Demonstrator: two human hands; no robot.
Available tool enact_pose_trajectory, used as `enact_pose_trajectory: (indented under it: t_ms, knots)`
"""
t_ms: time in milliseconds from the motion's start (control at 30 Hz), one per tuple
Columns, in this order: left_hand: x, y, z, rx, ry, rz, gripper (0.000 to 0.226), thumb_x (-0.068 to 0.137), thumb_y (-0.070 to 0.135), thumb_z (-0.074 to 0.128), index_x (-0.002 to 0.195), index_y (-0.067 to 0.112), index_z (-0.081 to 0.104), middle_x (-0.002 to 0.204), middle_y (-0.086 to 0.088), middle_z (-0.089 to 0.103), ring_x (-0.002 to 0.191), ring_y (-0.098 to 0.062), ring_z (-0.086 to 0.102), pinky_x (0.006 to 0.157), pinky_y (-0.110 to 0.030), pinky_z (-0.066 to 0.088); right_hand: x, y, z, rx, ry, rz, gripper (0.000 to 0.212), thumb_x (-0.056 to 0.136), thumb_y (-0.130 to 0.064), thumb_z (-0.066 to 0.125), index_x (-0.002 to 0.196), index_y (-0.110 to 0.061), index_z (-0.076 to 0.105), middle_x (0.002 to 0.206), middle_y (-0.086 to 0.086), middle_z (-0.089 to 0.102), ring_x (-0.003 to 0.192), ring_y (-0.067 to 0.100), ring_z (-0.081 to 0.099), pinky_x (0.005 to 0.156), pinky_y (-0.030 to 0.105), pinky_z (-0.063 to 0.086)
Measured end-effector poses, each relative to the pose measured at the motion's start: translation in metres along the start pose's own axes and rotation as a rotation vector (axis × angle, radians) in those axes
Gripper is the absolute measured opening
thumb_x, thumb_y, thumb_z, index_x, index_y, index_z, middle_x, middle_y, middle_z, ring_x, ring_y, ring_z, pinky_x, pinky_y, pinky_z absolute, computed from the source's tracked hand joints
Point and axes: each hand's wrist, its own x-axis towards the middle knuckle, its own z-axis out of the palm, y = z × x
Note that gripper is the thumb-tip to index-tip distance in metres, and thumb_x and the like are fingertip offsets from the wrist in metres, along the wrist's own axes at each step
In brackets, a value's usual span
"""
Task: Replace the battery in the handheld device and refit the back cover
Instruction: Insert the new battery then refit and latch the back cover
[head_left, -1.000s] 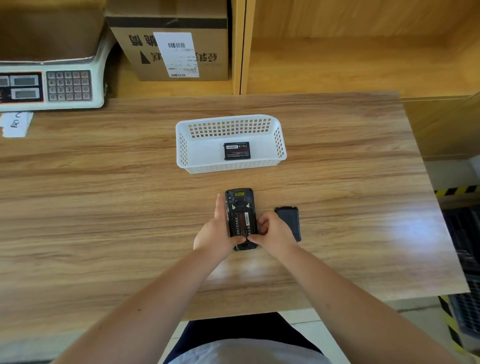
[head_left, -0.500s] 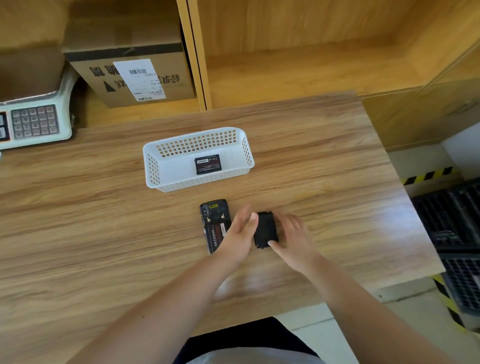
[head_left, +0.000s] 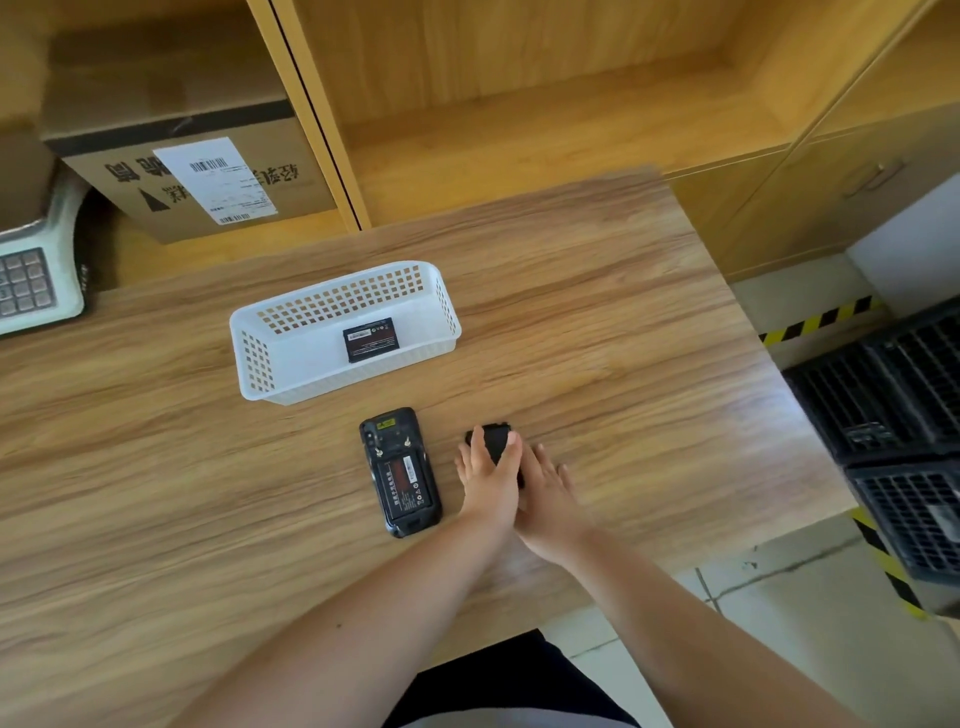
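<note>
Now — back cover (head_left: 492, 439) under left hand (head_left: 488, 480) and right hand (head_left: 545, 493), both gripping | handheld device (head_left: 401, 472) just left

Two batteries: one (head_left: 370, 338) in the single white basket (head_left: 249, 358) at twelve o'clock, one (head_left: 404, 483) seated in the one handheld device (head_left: 378, 431). One back cover (head_left: 493, 441), two hands on it.

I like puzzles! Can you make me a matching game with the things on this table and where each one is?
Things:
1. spare battery
2. handheld device
3. back cover
4. cardboard box

Places:
A. under both hands
B. on the shelf behind the table
C. inside the white basket
D. lying open on the table, battery showing

Pairs: 1-C, 2-D, 3-A, 4-B
</note>
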Motion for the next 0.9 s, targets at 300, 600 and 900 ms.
enact_pose_trajectory:
  t_ms: [300,600,900]
  knots:
    - [0.002,0.0,0.003,-0.357,0.081,-0.096,0.05,0.09,0.042,0.06,0.137,0.033,0.045,0.141,0.001,0.047,0.126,-0.023,0.047,0.107,-0.043,0.039,-0.004,0.001,-0.016,0.358,0.114,0.076,0.066,0.079,-0.02,0.065,0.137,-0.033,0.037,0.117,-0.008,0.061,0.109,0.013,0.06,0.087,0.027,0.052]
    - [0.005,0.002,-0.012,-0.416,0.062,-0.247,0.036,0.09,0.01,0.064,0.124,0.019,0.058,0.12,-0.012,0.062,0.101,-0.034,0.064,0.078,-0.056,0.058,-0.011,0.011,-0.03,0.664,0.251,0.312,0.058,0.077,0.001,0.069,0.13,-0.016,0.051,0.097,0.004,0.069,0.091,0.017,0.066,0.068,0.022,0.05]
    - [0.001,0.007,-0.052,-0.431,0.042,-0.136,0.029,0.093,0.003,0.058,0.103,0.028,0.067,0.113,-0.011,0.067,0.096,-0.033,0.068,0.071,-0.051,0.06,0.001,-0.02,-0.04,0.686,0.204,0.223,0.052,0.077,0.003,0.07,0.121,-0.022,0.058,0.091,0.003,0.069,0.085,0.014,0.065,0.075,0.031,0.058]
